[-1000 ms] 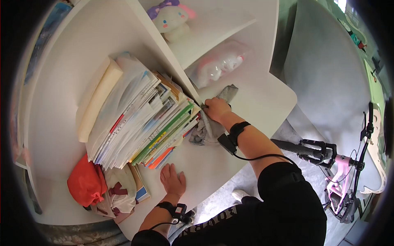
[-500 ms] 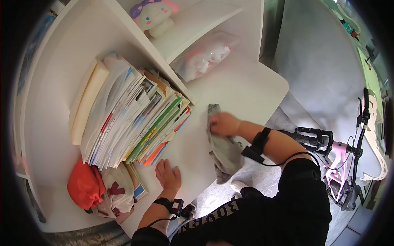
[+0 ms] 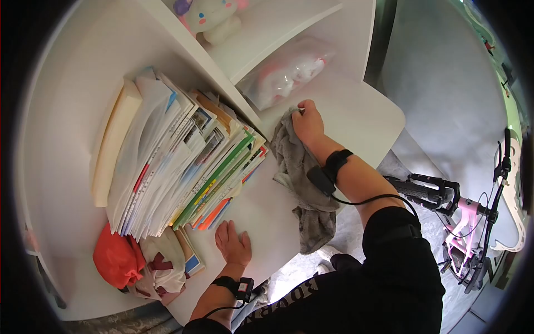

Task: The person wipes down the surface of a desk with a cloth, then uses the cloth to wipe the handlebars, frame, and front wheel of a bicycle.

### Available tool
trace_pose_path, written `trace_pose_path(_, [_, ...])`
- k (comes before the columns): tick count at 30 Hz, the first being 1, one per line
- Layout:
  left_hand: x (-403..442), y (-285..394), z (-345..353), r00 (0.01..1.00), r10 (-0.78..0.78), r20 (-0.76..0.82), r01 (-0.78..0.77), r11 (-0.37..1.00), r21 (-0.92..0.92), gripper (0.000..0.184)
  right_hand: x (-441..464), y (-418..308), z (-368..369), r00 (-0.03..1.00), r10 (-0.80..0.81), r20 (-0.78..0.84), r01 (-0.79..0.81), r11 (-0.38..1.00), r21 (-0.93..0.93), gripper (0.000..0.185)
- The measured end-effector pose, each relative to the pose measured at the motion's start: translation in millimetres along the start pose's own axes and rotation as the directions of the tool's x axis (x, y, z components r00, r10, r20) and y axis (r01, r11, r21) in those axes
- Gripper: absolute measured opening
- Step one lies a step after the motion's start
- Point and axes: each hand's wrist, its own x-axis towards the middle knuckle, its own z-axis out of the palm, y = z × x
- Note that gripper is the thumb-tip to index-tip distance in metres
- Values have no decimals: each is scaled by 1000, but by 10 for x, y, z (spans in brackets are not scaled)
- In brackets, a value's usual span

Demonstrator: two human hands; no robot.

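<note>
Our right hand (image 3: 307, 123) is curled on the upper end of a grey cloth (image 3: 289, 153), while our left hand (image 3: 232, 245) lies palm down, fingers extended and holding nothing, between seven and eight o'clock from the cloth. Our two hands are well apart. The cloth is on the white worktop (image 3: 356, 114), trailing from our grip towards six o'clock, and its loose end seems to reach past the near edge, over the floor. Whether the gripped end presses on the surface or is slightly lifted, we cannot tell.

To handle the cloth well, we would do best to gather that tail under our palm, so that it neither drags nor snags, and to press evenly with spread fingers rather than a pinch. Leaning lightly on the left palm should steady our reach.

At nine o'clock, tilted books and papers (image 3: 194, 161) stand just beside the cloth, so short, careful strokes seem wiser on that side. At twelve, near our right hand, a clear plastic bag (image 3: 289, 78) could catch a fold. Farther out, a red bag (image 3: 115, 256) lies at eight, and a pink bicycle (image 3: 461, 217) stands between three and four.
</note>
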Motion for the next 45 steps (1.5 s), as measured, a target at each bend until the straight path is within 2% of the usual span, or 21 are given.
trace_pose_path(3, [3,-33,26,1000,2,1,-2,1000,5,59,389,220,344,998,-29,60,21,992,124,40])
trace_pose_path(6, [-5,-38,18,1000,10,-1,-10,1000,8,59,455,94,436,902,-104,418,97,995,39,48])
trace_pose_path(7, [-4,-32,5,1000,14,0,-14,1000,9,59,422,78,472,864,-173,473,290,938,-187,48])
trace_pose_path(8, [-4,-30,-1,1000,14,-1,-14,1000,8,59,341,25,483,812,-219,541,471,794,-384,48])
trace_pose_path(9, [-1,-21,-5,1000,15,-3,-15,1000,5,59,282,-26,467,750,-240,616,621,576,-532,49])
trace_pose_path(10, [5,-12,-5,1000,18,-7,-18,1000,2,59,295,-63,433,732,-161,662,625,545,-559,50])
trace_pose_path(13, [17,-13,-12,999,38,-11,-38,999,13,59,211,21,341,676,-266,687,730,365,-578,44])
trace_pose_path(16, [13,-21,-4,999,31,-7,-31,999,4,59,-12,41,107,633,-212,744,766,308,-564,39])
trace_pose_path(19, [15,-4,-21,999,-13,34,13,1000,16,60,-431,66,-179,439,-227,869,890,246,-385,35])
trace_pose_path(21, [-2,-7,-9,998,-34,43,34,999,22,59,-797,101,-232,319,-184,930,931,245,-271,50])
trace_pose_path(24, [2,23,-19,998,-41,45,41,999,8,59,-925,188,-174,354,-365,861,904,368,-216,69])
trace_pose_path(27, [-33,-2,-18,999,-22,31,22,1000,4,58,-778,-42,32,438,-220,871,858,392,-332,81])
trace_pose_path(28, [-13,-8,-13,999,-16,27,16,1000,6,58,-778,-106,54,452,-174,875,849,384,-363,78])
trace_pose_path(31, [-21,-22,14,1000,13,-9,-13,1000,21,58,-756,-13,42,470,-224,854,840,409,-355,74])
trace_pose_path(34, [1,13,-23,1000,-19,25,19,1000,5,58,-700,31,75,517,-340,786,847,338,-410,66])
trace_pose_path(37, [-8,-4,-2,1000,-2,-5,2,1000,-8,57,-610,-147,68,462,-222,859,882,222,-417,59])
trace_pose_path(40, [-19,-23,24,1000,-11,-26,10,1000,-14,57,-666,-175,84,529,-222,819,837,297,-460,49])
trace_pose_path(43, [-24,-30,33,1000,1,-29,0,1000,13,57,-655,80,-4,537,-283,794,816,411,-406,37])
trace_pose_path(45, [-28,-14,27,999,6,-37,-6,1000,-2,56,-599,78,-182,642,-278,715,739,472,-480,32])
